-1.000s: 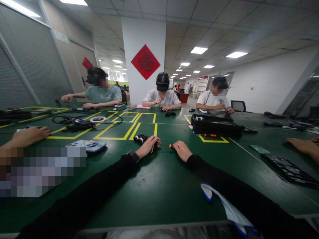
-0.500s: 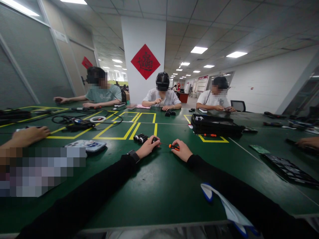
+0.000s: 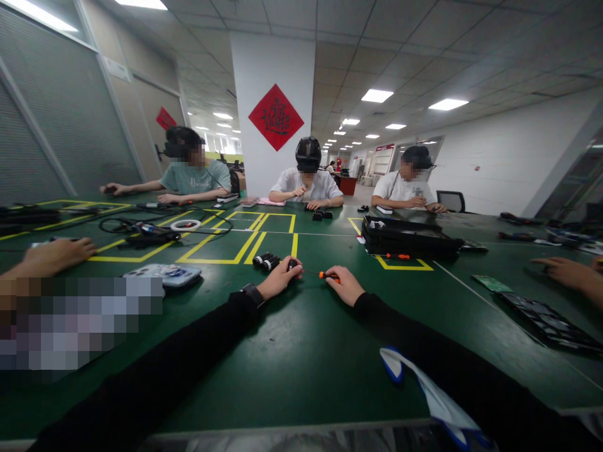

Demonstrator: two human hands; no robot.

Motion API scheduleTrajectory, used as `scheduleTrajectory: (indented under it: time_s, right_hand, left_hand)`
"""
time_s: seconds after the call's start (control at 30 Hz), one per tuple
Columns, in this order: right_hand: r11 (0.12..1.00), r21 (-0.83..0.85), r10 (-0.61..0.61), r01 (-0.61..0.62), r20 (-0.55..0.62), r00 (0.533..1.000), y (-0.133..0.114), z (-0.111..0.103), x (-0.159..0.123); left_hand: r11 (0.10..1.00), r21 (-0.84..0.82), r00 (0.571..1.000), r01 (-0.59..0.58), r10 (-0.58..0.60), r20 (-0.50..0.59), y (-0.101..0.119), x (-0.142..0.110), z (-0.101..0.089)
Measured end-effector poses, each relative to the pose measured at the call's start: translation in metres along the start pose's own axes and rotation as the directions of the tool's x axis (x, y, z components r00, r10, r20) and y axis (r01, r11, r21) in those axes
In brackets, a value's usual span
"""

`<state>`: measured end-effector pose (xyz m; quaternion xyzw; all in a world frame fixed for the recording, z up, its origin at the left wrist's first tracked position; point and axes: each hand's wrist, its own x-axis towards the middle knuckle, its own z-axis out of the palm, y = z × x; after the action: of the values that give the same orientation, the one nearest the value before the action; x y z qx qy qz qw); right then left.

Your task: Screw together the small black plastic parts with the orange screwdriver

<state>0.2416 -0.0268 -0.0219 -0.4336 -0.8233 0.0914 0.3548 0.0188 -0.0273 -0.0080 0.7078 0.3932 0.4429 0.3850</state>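
Observation:
My left hand (image 3: 277,282), with a dark watch on the wrist, is closed around a small black part (image 3: 293,264) that the fingers mostly cover. My right hand (image 3: 348,287) grips a screwdriver (image 3: 323,275) by its orange and black handle. The thin shaft points left, its tip at the black part or just beside it; I cannot tell whether they touch. Several short black cylinders (image 3: 265,260) with white bands lie together just left of my left hand.
A stack of black trays (image 3: 409,237) stands at the right, with an orange-handled tool (image 3: 398,256) before it. A phone (image 3: 164,275) lies left of my arm, a blue-edged white cloth (image 3: 436,392) by my right forearm. Co-workers sit opposite; other people's hands reach in from both sides.
My right fingers have shifted on the screwdriver handle, so more of it shows. The left hand has turned the black part upward. Both hands remain in nearly the same place.

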Motion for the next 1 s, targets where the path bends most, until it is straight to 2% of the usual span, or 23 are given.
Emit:
scheduleTrajectory:
  time_s: [0.33,0.47,0.7,1.0]
  right_hand:
    - [0.998,0.045,0.05,-0.05,0.015,0.999,-0.0079,-0.0024,-0.0008]
    - [1.0,0.007,0.026,-0.027,0.023,0.999,-0.0032,0.0007,0.002]
    - [1.0,0.004,-0.026,0.026,0.0,1.0,-0.0013,0.0003,0.0013]
    - [0.995,0.096,-0.003,0.002,0.008,1.0,-0.0074,-0.0033,-0.0016]
  left_hand:
    - [1.0,0.013,1.0,-0.011,0.011,0.007,-0.0015,0.0004,-0.0001]
    - [0.999,0.039,1.0,-0.013,0.014,-0.008,-0.0017,0.0004,0.0]
    - [0.991,0.123,0.998,0.058,-0.061,0.023,-0.0004,-0.0022,-0.001]
    - [0.996,0.092,1.0,-0.002,-0.001,0.028,-0.0054,0.0002,-0.0018]
